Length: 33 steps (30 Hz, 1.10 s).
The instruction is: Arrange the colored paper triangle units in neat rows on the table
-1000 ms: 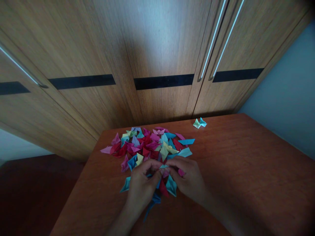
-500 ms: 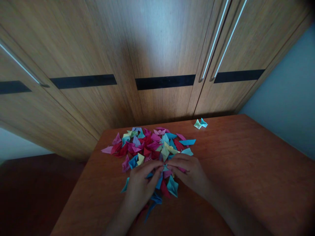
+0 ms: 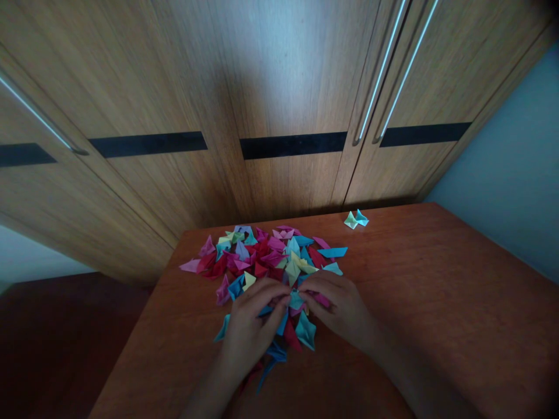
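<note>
Light teal folded paper (image 3: pixel 296 300) is held up between the two hands, in front of the nearer part of a colourful heap. The fingers of the left hand (image 3: pixel 255 320) pinch its left edge between thumb and index, and the fingers of the right hand (image 3: pixel 336 305) grip its right edge in the same way. Whether it touches the pieces beneath cannot be told.

Just below the right hand lies a teal piece (image 3: pixel 306 331), and beside it a red piece (image 3: pixel 292 334). Dark blue pieces (image 3: pixel 277 352) lie near the left wrist, and another teal piece (image 3: pixel 222 328) shows just left of the left hand. Past the knuckles of that hand, a yellow piece (image 3: pixel 249 281) sits next to a blue piece (image 3: pixel 236 287), with a purple-pink piece (image 3: pixel 222 291) beside them.

Farther out, the heap of folded papers (image 3: pixel 262 253) spreads in pink, red, blue and yellow over the reddish-brown tabletop (image 3: pixel 414 279). Well apart from it, near the far edge, a pale green piece (image 3: pixel 350 220) and a light blue piece (image 3: pixel 361 218) stand side by side. Behind rises a wooden cabinet (image 3: pixel 283 75) with black bands (image 3: pixel 292 145) and long metal handles (image 3: pixel 381 70); a bluish wall (image 3: pixel 510 157) is at right.
</note>
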Motion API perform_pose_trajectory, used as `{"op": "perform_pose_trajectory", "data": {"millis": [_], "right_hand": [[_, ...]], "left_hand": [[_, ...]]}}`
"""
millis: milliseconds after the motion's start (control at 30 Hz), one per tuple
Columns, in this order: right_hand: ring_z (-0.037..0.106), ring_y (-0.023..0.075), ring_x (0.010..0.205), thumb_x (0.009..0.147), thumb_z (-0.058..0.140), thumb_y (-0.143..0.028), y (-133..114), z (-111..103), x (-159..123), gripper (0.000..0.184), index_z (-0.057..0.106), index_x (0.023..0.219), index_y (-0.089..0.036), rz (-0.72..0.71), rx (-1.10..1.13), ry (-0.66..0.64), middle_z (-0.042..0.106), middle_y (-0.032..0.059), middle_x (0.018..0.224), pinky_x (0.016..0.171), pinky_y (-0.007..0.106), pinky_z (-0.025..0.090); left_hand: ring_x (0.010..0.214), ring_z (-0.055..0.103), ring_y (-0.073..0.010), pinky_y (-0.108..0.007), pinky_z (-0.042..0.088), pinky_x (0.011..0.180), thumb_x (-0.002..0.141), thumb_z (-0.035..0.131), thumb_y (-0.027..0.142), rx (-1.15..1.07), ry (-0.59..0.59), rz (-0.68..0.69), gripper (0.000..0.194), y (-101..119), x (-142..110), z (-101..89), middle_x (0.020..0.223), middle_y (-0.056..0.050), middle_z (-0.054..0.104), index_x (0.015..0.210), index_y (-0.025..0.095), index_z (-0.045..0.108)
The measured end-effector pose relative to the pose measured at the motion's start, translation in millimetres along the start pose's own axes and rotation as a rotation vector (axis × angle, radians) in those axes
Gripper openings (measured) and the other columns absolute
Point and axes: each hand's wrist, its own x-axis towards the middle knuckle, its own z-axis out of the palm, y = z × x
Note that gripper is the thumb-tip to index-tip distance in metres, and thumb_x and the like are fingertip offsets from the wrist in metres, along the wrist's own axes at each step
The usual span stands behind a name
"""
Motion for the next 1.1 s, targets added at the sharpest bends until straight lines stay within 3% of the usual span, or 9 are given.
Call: {"op": "perform_pose_trajectory", "data": {"millis": [200,300,467,667,800,900,967,1100], "right_hand": [[0.061,0.0153,0.083,0.091,0.053,-0.023,1.2,2.4,-2.1,0.014,0.065,0.099,-0.022,-0.059,-0.101,-0.076,0.068,0.0045,0.09,0.073,0.027,0.05],[0.061,0.0162,0.088,0.091,0.053,-0.022,1.8,1.5,-0.6,0.015,0.067,0.095,-0.023,-0.108,-0.112,-0.037,0.068,0.0049,0.093,0.077,0.029,0.05],[0.061,0.0163,0.084,0.09,0.053,-0.02,4.9,-6.5,2.1,0.013,0.066,0.09,-0.023,-0.046,-0.079,0.048,0.067,0.0041,0.088,0.079,0.032,0.051],[0.061,0.0164,0.084,0.09,0.053,-0.019,11.2,-13.9,-0.2,0.012,0.064,0.092,-0.023,0.008,-0.048,0.052,0.067,0.004,0.087,0.076,0.03,0.05],[0.061,0.017,0.088,0.087,0.061,-0.028,7.6,-9.2,-1.5,0.023,0.061,0.109,-0.023,0.021,-0.034,-0.011,0.067,0.0048,0.094,0.078,0.031,0.05],[0.06,0.0157,0.082,0.091,0.055,-0.025,5.3,-5.1,-1.5,0.012,0.065,0.096,-0.022,-0.024,-0.065,-0.057,0.067,0.0037,0.086,0.075,0.029,0.049],[0.059,0.0148,0.078,0.092,0.052,-0.023,6.6,-4.0,-1.7,0.014,0.066,0.089,-0.021,-0.042,-0.084,-0.055,0.066,0.0033,0.082,0.073,0.028,0.048],[0.061,0.0134,0.077,0.091,0.054,-0.023,13.3,-6.4,-2.7,0.012,0.066,0.091,-0.021,-0.034,-0.095,-0.034,0.068,0.0028,0.083,0.072,0.026,0.048]], "left_hand": [[0.084,0.062,-0.0175,-0.026,0.048,0.073,0.085,0.058,0.016,0.041,0.002,0.01,0.011,2.8,0.8,1.3,0.091,-0.004,0.065,0.087,0.022,0.067],[0.084,0.061,-0.0178,-0.027,0.048,0.074,0.086,0.055,0.016,0.064,0.008,0.007,0.012,1.4,0.7,1.1,0.09,-0.004,0.064,0.087,0.022,0.066],[0.08,0.062,-0.0169,-0.025,0.048,0.071,0.085,0.055,0.014,0.087,0.057,-0.032,0.012,-3.4,2.1,-4.0,0.087,-0.004,0.066,0.084,0.021,0.064],[0.075,0.062,-0.0164,-0.024,0.048,0.065,0.086,0.054,0.018,0.1,0.078,-0.113,0.009,-6.3,2.8,-12.0,0.085,-0.004,0.066,0.085,0.02,0.063],[0.078,0.063,-0.0164,-0.025,0.049,0.07,0.086,0.056,0.015,0.12,0.036,-0.034,0.009,-6.9,1.5,-8.9,0.086,-0.004,0.067,0.085,0.02,0.063],[0.085,0.064,-0.0166,-0.026,0.049,0.077,0.086,0.055,0.013,0.121,0.013,0.054,0.014,-8.4,-0.2,-3.5,0.091,-0.005,0.067,0.093,0.02,0.065],[0.088,0.064,-0.0163,-0.025,0.05,0.079,0.086,0.055,0.011,0.124,0.003,0.094,0.018,-10.1,-1.2,-1.0,0.093,-0.005,0.068,0.098,0.02,0.065],[0.088,0.065,-0.0156,-0.024,0.051,0.078,0.086,0.055,0.01,0.136,0.023,0.118,0.019,-13.4,-2.3,-2.2,0.093,-0.005,0.068,0.097,0.021,0.067]]}}
